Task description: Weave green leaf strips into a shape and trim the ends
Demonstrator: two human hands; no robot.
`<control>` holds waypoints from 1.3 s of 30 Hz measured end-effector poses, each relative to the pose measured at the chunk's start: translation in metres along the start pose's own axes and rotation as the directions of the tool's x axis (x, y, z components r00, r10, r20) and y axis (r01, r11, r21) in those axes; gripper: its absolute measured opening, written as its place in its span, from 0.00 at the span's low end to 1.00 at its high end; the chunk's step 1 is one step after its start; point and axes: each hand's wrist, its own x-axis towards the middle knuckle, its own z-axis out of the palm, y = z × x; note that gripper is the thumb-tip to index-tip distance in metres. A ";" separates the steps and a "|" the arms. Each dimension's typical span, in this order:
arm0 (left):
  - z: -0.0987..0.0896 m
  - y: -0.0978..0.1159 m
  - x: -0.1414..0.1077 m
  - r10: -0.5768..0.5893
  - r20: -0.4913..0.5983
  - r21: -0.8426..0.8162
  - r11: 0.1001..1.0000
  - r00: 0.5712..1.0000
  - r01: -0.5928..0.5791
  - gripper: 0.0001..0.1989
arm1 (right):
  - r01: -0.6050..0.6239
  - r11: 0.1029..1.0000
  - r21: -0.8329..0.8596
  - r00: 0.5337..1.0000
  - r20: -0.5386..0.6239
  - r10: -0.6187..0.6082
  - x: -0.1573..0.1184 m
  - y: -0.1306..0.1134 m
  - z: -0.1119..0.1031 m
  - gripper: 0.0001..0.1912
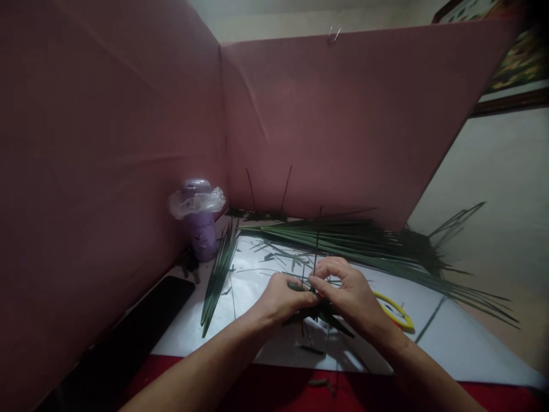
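Note:
Both of my hands meet over the near middle of the table, around a folded green leaf piece [330, 321] with pointed ends and thin stems sticking up and down. My left hand [283, 294] is closed on it from the left, thumb toward the centre. From the right, my right hand [349, 289] pinches at its upper part, thumb and index finger together beside a thin upright stem [316, 252]. My fingers hide the middle of the leaf piece. Just right of my right hand lies a yellow-handled tool [392, 312], partly covered by the hand.
A long palm frond [343, 237] spans the back of the white sheet [463, 349]. Cut leaf strips [219, 280] lie left, near a purple bottle [201, 232] with plastic film and a black flat object [165, 303]. Pink panels [317, 126] stand left and behind. Red cloth [266, 389] shows in front.

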 end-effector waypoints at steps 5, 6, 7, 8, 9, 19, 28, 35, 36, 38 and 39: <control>0.001 0.001 0.000 -0.015 0.025 0.032 0.999 1.000 0.014 0.09 | -0.005 1.000 -0.016 1.000 -0.003 0.005 -0.001 -0.002 0.001 0.08; 0.001 0.001 0.000 -0.017 0.025 0.032 0.999 1.000 0.017 0.09 | -0.003 1.000 -0.018 1.000 -0.003 0.003 -0.001 -0.003 0.001 0.09; 0.001 0.000 0.000 -0.022 0.026 0.030 0.999 0.999 0.021 0.08 | -0.002 1.000 -0.020 1.000 -0.005 0.002 0.000 -0.003 0.000 0.09; 0.001 -0.001 0.000 -0.026 0.026 0.025 0.999 0.999 0.025 0.08 | -0.003 1.000 -0.021 1.000 -0.010 0.003 0.000 -0.003 0.000 0.09; 0.001 -0.001 0.001 -0.031 0.027 0.020 0.999 0.999 0.030 0.08 | -0.005 1.000 -0.023 1.000 -0.015 0.004 0.000 -0.002 0.000 0.09; 0.000 -0.002 0.001 -0.035 0.067 -0.056 0.998 0.997 0.039 0.11 | -0.022 0.999 -0.033 0.999 -0.050 0.020 0.001 0.003 0.001 0.09; 0.002 -0.006 0.001 -0.033 0.073 -0.037 0.999 0.997 0.036 0.12 | -0.010 0.998 -0.064 0.997 -0.075 0.005 0.001 0.005 0.002 0.10; 0.003 -0.002 -0.001 -0.053 0.069 -0.060 0.997 0.996 0.057 0.11 | -0.005 0.997 -0.074 0.996 -0.084 -0.002 0.001 0.004 0.003 0.10; 0.003 -0.002 -0.001 -0.056 0.065 -0.060 0.996 0.996 0.060 0.11 | -0.006 0.997 -0.073 0.996 -0.088 0.000 0.001 0.004 0.004 0.10; 0.003 -0.002 -0.001 -0.060 0.061 -0.054 0.997 0.996 0.063 0.11 | -0.011 0.998 -0.069 0.995 -0.098 0.004 0.001 0.005 0.005 0.10; 0.003 -0.002 -0.001 -0.063 0.057 -0.051 0.996 0.996 0.066 0.10 | -0.014 0.998 -0.065 0.994 -0.105 0.007 0.001 0.006 0.006 0.10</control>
